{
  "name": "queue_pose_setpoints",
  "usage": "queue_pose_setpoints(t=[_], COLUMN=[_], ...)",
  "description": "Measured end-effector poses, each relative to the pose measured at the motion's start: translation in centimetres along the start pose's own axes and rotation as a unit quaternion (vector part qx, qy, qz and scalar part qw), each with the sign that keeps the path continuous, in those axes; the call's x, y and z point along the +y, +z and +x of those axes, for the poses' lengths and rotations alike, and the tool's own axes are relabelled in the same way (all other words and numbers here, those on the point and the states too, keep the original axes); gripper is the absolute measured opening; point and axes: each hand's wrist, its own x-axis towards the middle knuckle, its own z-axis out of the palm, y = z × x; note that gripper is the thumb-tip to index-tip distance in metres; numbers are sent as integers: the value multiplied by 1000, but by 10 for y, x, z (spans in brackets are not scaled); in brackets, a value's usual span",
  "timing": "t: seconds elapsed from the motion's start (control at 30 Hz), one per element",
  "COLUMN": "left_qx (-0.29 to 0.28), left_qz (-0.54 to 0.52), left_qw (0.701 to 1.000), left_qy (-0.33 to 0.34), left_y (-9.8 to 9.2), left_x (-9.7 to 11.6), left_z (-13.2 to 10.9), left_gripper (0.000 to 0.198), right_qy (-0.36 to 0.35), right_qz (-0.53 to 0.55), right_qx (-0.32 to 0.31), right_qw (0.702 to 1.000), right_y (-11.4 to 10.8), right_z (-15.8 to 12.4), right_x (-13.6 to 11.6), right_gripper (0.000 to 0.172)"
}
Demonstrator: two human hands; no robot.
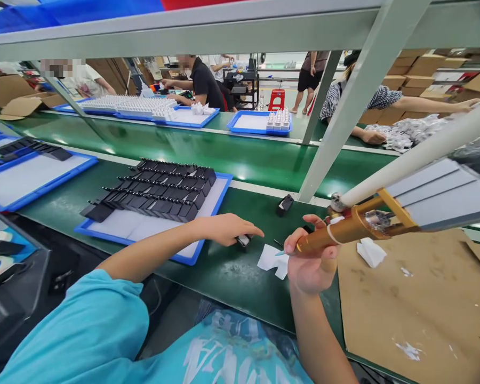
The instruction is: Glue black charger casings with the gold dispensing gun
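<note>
My left hand [226, 229] reaches across the green bench, its fingers down on a small black plastic case [244, 241] with a pale face; the index finger points right. My right hand [312, 266] is curled with its palm up. A thin blue tip [281, 253] juts from its fingers, while the rest of that tool is hidden. A gold-brown tube [320, 241] crosses in front of the palm; whether the fingers touch it I cannot tell. Between the hands lie white paper pieces [267, 258]. One more black case [285, 205] rests farther back.
Rows of black cases [164, 192] fill much of a blue-rimmed tray [224, 186] on the left. Cardboard [416, 298] covers the bench at right. A pale metal post [344, 128] and slanted white pole [416, 154] stand close. Co-workers sit beyond the green conveyor [164, 144].
</note>
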Motion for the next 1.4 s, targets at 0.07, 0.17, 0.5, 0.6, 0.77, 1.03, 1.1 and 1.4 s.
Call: queue_pose_setpoints(t=[0.07, 0.17, 0.5, 0.6, 0.77, 1.03, 1.1, 1.4], left_qx=[14, 107, 408, 393, 313, 382, 390, 358], left_qz=[2, 17, -117, -124, -6, -174, -235, -241], left_qw=[1000, 994, 861, 884, 936, 889, 868, 855], left_qy=[24, 20, -280, -219, -162, -181, -199, -288], left_y=[5, 16, 123, 122, 103, 110, 117, 122], left_x=[7, 18, 46, 45, 47, 36, 33, 50], left_z=[-13, -27, -10, -9, -7, -10, -13, -8], left_gripper=[80, 70, 99, 92, 74, 54, 53, 33], right_qy=[1, -4, -4, -5, -11, -11, -7, 21], right_qz=[-6, -12, -12, -11, -15, -12, -2, 32], right_qx=[2, 6, 20, 17, 3, -5, -8, -50], right_qw=[1000, 1000, 1000, 1000, 1000, 1000, 1000, 998], right_y=[0, 0, 0, 2, 2, 2, 4, 26], right_z=[0, 1, 2, 2, 1, 1, 0, -6], right_x=[-1, 0, -1, -2, -3, -3, -2, 3], right_gripper=[32, 34, 35, 36, 35, 37, 37, 41])
